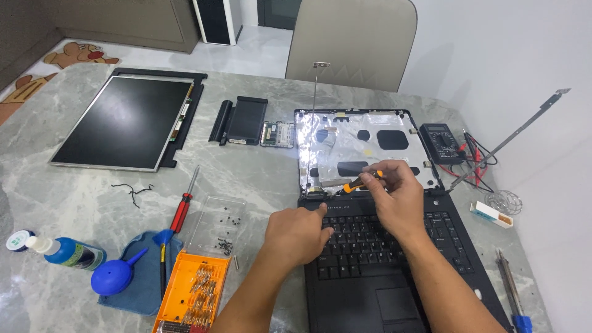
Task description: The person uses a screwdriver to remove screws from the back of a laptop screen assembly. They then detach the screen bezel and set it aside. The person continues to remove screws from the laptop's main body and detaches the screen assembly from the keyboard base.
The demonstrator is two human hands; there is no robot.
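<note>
A black laptop base [394,290] lies open in front of me, its lid shell [364,148] lined with silver foil and lying flat behind the keyboard. My right hand [398,197] grips a small orange-handled screwdriver [361,182], tip pointing left toward the left hinge area [316,192]. My left hand [299,233] rests on the keyboard's upper left corner, index finger stretched toward that hinge. It holds nothing.
A removed screen panel [123,120] lies at the far left, beside a black cover piece [240,120] and a small circuit board [277,134]. A red screwdriver [182,208], orange bit case [194,296], blue blower [114,275], bottle [68,253], multimeter [443,143] and metal bracket [512,139] surround the laptop.
</note>
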